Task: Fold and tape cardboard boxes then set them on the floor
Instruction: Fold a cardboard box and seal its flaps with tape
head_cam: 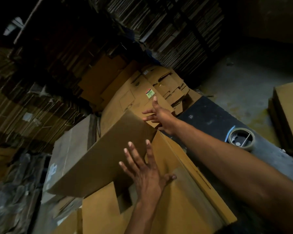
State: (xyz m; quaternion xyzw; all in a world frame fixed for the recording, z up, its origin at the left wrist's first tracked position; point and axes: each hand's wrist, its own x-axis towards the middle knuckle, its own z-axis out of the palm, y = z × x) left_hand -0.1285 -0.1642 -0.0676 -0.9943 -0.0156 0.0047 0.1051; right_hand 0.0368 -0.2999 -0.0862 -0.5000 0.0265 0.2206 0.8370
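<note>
A brown cardboard box [100,159] lies in front of me, with one large flap raised and slanting up to the right. My left hand [142,168] presses flat against that flap's near edge, fingers straight and spread. My right hand [159,114] reaches past the flap's far corner with fingers spread, touching the edge there. A lighter flattened panel [184,191] of the box lies under my right forearm. A roll of tape [241,138] with a blue end sits on a dark surface to the right.
Tall stacks of flattened cardboard [41,102] fill the back and left. Loose flat boxes [142,92], one with a small green and red sticker, lie beyond my hands. A folded box [289,112] stands on the grey floor at right. Plastic wrap [13,191] lies lower left.
</note>
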